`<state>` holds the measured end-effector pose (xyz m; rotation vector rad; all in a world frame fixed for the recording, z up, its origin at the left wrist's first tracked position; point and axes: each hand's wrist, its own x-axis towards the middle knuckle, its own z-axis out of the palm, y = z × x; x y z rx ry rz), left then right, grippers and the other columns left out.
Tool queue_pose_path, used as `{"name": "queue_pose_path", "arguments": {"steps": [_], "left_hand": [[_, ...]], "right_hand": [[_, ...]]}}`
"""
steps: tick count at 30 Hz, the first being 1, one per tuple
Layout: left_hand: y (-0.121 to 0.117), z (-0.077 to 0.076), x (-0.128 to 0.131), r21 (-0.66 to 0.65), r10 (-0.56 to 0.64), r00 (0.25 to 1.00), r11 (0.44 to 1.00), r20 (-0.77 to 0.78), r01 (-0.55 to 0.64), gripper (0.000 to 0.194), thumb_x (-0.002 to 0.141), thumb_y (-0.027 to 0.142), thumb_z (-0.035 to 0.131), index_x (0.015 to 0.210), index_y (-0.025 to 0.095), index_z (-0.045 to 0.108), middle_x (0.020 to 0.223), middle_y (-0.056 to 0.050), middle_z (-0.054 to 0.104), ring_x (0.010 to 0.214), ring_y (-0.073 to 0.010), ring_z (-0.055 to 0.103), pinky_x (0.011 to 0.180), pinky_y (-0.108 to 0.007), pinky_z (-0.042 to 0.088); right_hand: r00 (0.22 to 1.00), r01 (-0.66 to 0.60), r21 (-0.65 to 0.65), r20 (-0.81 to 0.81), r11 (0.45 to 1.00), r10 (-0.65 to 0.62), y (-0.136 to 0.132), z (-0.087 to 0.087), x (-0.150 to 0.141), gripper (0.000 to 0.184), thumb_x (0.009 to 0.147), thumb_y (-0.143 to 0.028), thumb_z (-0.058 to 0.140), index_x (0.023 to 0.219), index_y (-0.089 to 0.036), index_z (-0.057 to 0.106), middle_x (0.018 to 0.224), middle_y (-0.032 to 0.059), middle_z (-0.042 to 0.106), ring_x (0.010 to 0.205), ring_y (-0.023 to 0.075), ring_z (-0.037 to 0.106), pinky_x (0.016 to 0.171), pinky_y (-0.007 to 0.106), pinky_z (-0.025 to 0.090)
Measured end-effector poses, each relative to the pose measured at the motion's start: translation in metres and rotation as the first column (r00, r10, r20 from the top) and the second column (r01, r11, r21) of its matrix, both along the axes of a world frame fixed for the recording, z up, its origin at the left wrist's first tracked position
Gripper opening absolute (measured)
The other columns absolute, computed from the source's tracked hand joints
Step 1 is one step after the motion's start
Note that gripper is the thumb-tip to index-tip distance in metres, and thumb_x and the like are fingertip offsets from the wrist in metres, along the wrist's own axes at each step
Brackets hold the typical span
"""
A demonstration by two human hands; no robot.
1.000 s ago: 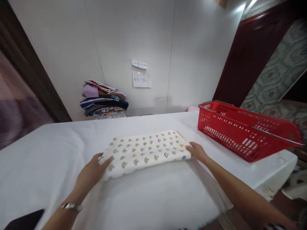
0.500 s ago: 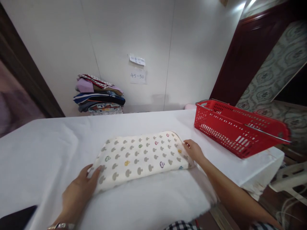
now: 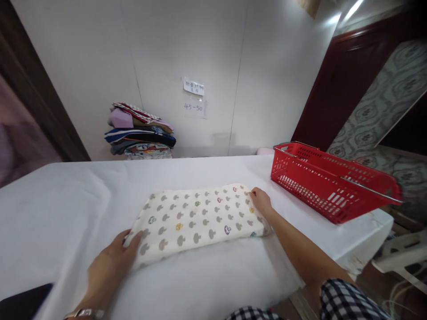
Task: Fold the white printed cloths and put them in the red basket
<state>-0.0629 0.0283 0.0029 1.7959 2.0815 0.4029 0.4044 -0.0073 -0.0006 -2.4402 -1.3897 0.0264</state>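
Observation:
A folded cream cloth with a mushroom print (image 3: pixel 196 220) lies flat on the white-covered table (image 3: pixel 66 204). My left hand (image 3: pixel 106 266) rests with fingers stretched out against the cloth's near left corner. My right hand (image 3: pixel 260 201) lies on the cloth's far right edge, fingers bent down onto the fabric. Neither hand lifts the cloth.
A red plastic basket (image 3: pixel 330 184) with metal handles stands at the table's right end. A stack of folded clothes (image 3: pixel 140 133) lies against the white wall at the back left. Paper notes (image 3: pixel 194 100) are stuck on the wall. A dark object (image 3: pixel 20 302) sits at the near left corner.
My left hand has slid back along the cloth's left end to its near corner. My right hand has moved up the right edge. The cloth lies flatter.

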Motion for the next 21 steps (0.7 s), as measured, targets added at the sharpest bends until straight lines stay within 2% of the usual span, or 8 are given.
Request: {"name": "queue_pose_path", "arguments": {"steps": [8,13,17,21], "left_hand": [[-0.001,0.002,0.001,-0.023,0.004,1.0,1.0,0.007,-0.004,0.063,0.079,0.071,0.027,0.12,0.028,0.049,0.093,-0.005,0.069,0.094,-0.0313,0.062,0.08,-0.042,0.045],[-0.001,0.005,0.0,-0.044,-0.009,1.0,0.999,0.018,0.01,0.065,0.079,0.071,0.024,0.121,0.027,0.048,0.095,-0.006,0.069,0.093,-0.0318,0.062,0.079,-0.042,0.045],[-0.002,0.005,0.0,-0.017,-0.009,0.999,1.0,0.043,0.01,0.064,0.078,0.07,0.029,0.12,0.026,0.05,0.093,-0.009,0.069,0.091,-0.0334,0.062,0.077,-0.044,0.045],[-0.001,0.002,0.0,-0.024,-0.002,0.999,1.0,0.047,0.003,0.066,0.078,0.07,0.03,0.122,0.026,0.05,0.093,-0.009,0.068,0.093,-0.0344,0.062,0.079,-0.044,0.045]], "right_hand": [[0.998,0.027,-0.017,-0.055,0.999,-0.028,0.0,-0.008,0.012,0.02,0.087,-0.033,0.045,0.087,-0.02,0.061,0.091,0.0039,0.068,0.083,0.0165,0.059,0.063,0.024,0.034],[0.997,-0.003,-0.041,-0.08,0.999,0.0,0.002,-0.007,0.014,0.036,0.088,-0.042,0.042,0.11,-0.018,0.057,0.1,0.0077,0.067,0.089,0.0192,0.06,0.069,0.026,0.04],[0.995,-0.027,-0.083,-0.099,0.996,0.019,0.015,-0.003,0.015,0.042,0.088,-0.045,0.041,0.116,-0.018,0.056,0.107,0.0094,0.066,0.096,0.0205,0.06,0.074,0.027,0.042],[0.996,-0.025,-0.116,-0.091,0.993,0.015,0.035,0.0,0.012,0.04,0.09,-0.044,0.038,0.11,-0.018,0.06,0.109,0.0103,0.065,0.098,0.0209,0.06,0.073,0.026,0.042]]}}
